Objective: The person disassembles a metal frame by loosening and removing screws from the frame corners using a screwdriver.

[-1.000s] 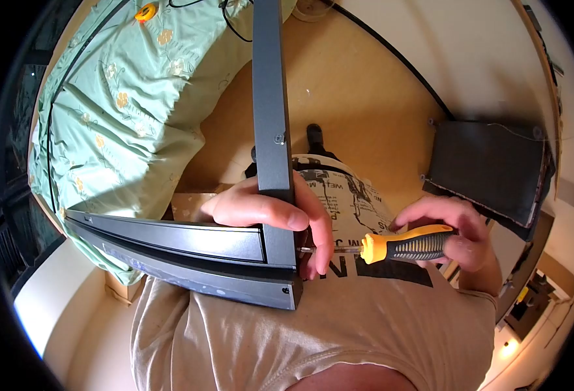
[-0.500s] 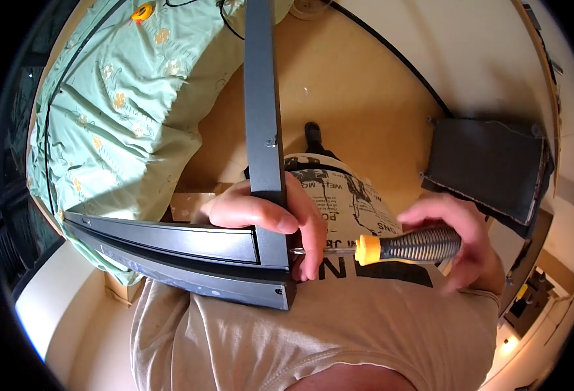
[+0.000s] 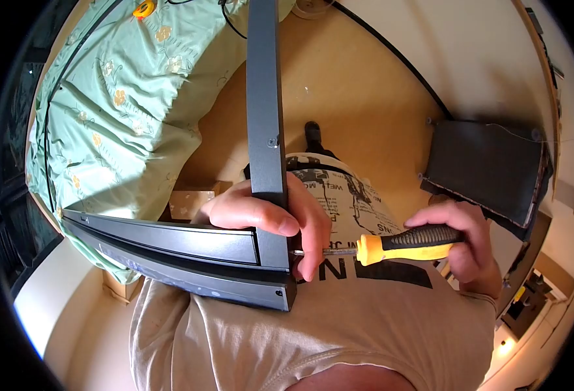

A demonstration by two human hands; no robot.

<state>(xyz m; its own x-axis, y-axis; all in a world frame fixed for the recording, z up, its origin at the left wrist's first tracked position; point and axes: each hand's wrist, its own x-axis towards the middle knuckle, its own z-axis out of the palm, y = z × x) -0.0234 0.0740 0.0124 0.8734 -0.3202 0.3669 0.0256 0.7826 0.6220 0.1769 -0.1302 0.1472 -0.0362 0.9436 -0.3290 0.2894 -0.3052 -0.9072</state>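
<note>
The screwdriver [image 3: 409,246] is yellow and black, with a thin metal rod. It points sideways in front of the shirt [image 3: 326,319], with its tip by the side of the long dark bar [image 3: 266,98]. The bar meets the black frame [image 3: 189,244] at a corner. The right hand [image 3: 459,238] has its grip closed, pinching the handle's end. The left hand [image 3: 267,212] has its grip bent around the bar, and a finger crosses the rod.

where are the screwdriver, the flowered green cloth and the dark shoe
screwdriver [image 3: 407,246], head view, on its handle
flowered green cloth [image 3: 129,112], head view, middle folds
dark shoe [image 3: 313,133], head view, its upper
</note>
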